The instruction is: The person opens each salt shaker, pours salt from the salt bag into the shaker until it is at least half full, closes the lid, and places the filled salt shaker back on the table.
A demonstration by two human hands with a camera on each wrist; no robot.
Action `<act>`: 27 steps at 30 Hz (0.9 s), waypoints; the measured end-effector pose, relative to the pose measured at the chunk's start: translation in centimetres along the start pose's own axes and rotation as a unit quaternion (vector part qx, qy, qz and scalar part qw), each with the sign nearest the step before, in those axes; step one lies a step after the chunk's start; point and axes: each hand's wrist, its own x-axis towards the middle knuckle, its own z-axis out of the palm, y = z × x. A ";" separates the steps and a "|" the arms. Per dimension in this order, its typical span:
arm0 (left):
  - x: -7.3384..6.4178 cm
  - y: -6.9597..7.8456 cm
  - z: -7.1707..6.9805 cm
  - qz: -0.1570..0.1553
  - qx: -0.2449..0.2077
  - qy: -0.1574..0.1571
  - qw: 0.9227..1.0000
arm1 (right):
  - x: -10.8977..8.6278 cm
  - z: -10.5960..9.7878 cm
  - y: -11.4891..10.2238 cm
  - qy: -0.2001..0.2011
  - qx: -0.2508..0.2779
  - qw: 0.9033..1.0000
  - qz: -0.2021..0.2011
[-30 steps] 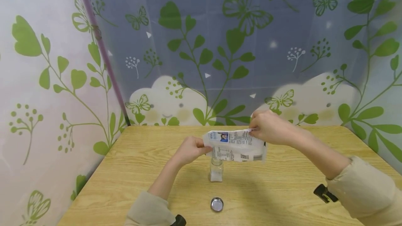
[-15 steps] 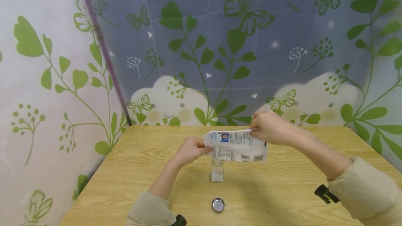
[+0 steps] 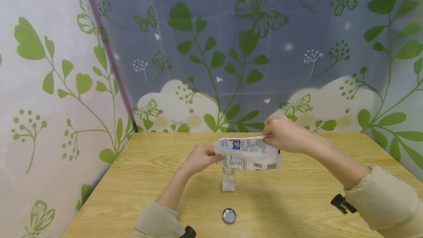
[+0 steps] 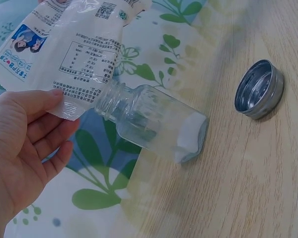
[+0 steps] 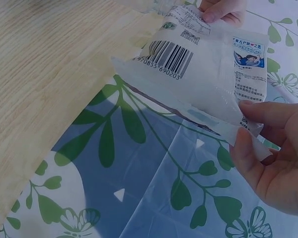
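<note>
"From the left?"
"Left hand (image 3: 201,159) pinching left end of bag (image 3: 248,153), held above table (image 3: 297,208). That end at mouth of upright jar (image 3: 228,181); contact unclear. Lid (image 3: 229,216) in front."
"Far right?"
"Right hand (image 3: 285,135) pinching bag's upper right corner."
"Handling?"
"Bag probably light, floppy, slick; best held at both ends. Jar looks like glass, breakable; grasp round body."
</note>
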 end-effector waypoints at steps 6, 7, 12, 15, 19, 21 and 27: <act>0.1 -0.1 0.0 -0.005 -0.006 0.001 1.000 | 0.0 0.0 0.0 0.002 -0.001 1.000 -0.005; 0.1 -0.1 0.0 -0.004 -0.006 0.001 1.000 | 0.0 0.0 0.0 0.002 -0.001 1.000 -0.006; 0.0 -0.1 0.0 -0.002 -0.009 0.001 1.000 | 0.0 0.1 -0.1 0.002 -0.001 1.000 -0.003; 0.0 0.1 0.0 -0.002 -0.010 0.001 1.000 | 0.0 0.0 -0.2 0.003 -0.003 1.000 -0.001; -0.1 0.2 -0.1 0.001 -0.009 0.002 1.000 | 0.0 0.0 -0.3 0.005 -0.003 1.000 0.001; -0.1 0.2 -0.1 0.000 -0.005 0.003 1.000 | -0.1 0.0 -0.3 0.005 -0.001 1.000 0.004; -0.1 0.0 0.0 -0.004 -0.003 0.001 1.000 | -0.3 0.1 -0.4 -0.002 0.011 1.000 0.009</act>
